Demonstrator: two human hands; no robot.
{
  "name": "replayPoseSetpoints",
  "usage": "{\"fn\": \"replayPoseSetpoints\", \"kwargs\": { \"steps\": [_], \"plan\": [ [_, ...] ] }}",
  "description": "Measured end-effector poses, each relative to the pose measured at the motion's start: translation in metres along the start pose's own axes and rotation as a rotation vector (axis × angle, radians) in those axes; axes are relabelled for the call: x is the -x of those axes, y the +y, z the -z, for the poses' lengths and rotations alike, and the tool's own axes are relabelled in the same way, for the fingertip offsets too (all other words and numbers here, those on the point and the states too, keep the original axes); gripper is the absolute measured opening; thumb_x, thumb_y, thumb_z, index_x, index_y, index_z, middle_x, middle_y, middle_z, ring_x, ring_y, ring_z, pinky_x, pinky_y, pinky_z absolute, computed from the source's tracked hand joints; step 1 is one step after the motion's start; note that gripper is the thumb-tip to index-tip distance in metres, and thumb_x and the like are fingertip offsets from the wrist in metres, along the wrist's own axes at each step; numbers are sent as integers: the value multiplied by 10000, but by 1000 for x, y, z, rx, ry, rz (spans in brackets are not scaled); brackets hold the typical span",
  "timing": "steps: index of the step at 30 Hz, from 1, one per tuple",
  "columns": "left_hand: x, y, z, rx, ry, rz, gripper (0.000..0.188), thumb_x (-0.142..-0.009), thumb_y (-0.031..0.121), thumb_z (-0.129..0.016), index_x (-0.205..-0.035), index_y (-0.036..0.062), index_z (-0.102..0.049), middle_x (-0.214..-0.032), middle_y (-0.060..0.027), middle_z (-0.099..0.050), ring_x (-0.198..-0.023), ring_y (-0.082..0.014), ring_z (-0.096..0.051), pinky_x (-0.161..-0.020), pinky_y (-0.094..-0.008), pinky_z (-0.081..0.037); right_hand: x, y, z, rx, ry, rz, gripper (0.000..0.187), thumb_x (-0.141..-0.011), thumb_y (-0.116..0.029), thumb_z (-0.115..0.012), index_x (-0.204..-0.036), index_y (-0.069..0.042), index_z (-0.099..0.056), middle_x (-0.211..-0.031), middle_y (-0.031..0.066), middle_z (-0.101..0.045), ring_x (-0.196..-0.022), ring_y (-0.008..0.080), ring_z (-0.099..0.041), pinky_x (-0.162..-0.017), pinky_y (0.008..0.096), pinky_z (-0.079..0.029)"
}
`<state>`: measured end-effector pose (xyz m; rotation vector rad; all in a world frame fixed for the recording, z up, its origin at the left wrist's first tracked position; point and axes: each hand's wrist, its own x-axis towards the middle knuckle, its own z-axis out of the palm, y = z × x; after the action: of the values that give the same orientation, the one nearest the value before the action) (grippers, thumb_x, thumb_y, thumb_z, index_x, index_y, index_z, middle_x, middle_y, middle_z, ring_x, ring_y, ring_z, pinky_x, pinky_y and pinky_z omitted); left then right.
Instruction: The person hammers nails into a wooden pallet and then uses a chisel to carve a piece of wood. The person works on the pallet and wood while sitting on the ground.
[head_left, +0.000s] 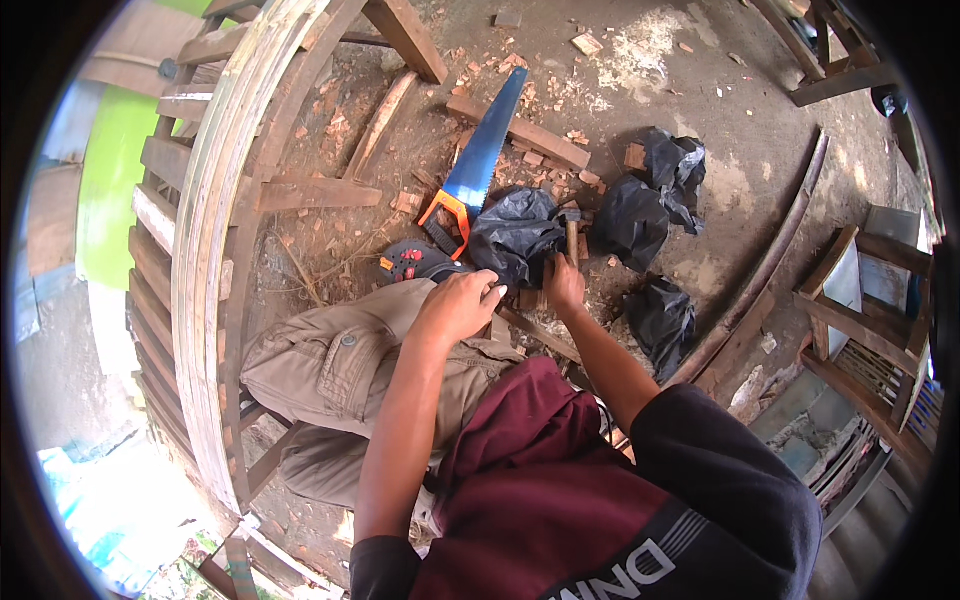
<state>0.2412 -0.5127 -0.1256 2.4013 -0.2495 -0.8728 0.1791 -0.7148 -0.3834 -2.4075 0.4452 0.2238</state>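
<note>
My right hand [565, 287] is wrapped round the wooden handle of a hammer [572, 240], whose head points away from me. Just left of the hammer lies a crumpled black plastic bag [512, 238]. At the near edge of that bag is my left hand [463, 305], its fingers curled together; what they hold, if anything, is hidden. A handsaw [487, 140] with a blue blade and an orange and black handle lies beyond my left hand. A dark clog [415, 262] with coloured charms shows below the saw handle.
More black plastic bags [632, 220] lie to the right, one [660, 322] closer to me. A wooden beam [540, 138] and brick-coloured chips litter the ground ahead. A slatted wooden frame [215, 230] stands along the left. Wooden furniture [870, 310] is at the right, beside a long curved strip [775, 255].
</note>
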Motion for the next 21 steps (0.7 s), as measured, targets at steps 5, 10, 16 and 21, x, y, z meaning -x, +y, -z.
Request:
{"fn": "replayPoseSetpoints", "kwargs": {
  "steps": [5, 10, 16, 21],
  "plan": [
    [5, -10, 1, 7, 6, 60, 296, -973, 301, -593, -1059, 32, -682, -1008, -228, -715, -1002, -417, -665, -862, -512, -510, -16, -15, 1, 40, -117, -88, 261, -958, -292, -582, -1077, -101, -715, -961, 262, -713, -932, 459, -686, -803, 537, -559],
    [4, -9, 0, 5, 9, 39, 301, -974, 305, -586, -1050, 31, -682, -1016, -234, -711, -1003, -422, -662, -864, -515, -506, -24, -11, -9, 14, -75, -153, 245, -924, -253, -606, -1063, -95, -731, -963, 271, -705, -939, 457, -680, -832, 523, -549],
    [6, -16, -4, 14, 20, 31, 309, -975, 316, -581, -1023, 26, -678, -1002, -237, -711, -988, -425, -663, -841, -527, -507, -19, -16, -13, 138, -161, -127, 319, -978, -193, -477, -1217, -115, -674, -1002, 265, -706, -970, 451, -680, -855, 526, -544],
    [7, -21, -6, 22, 29, 38, 312, -975, 325, -583, -1018, 32, -682, -998, -232, -712, -982, -422, -664, -836, -531, -506, -17, -8, -11, 216, -187, -26, 336, -1012, -177, -405, -1195, -128, -682, -975, 248, -716, -937, 446, -692, -826, 538, -551]
  ]
}}
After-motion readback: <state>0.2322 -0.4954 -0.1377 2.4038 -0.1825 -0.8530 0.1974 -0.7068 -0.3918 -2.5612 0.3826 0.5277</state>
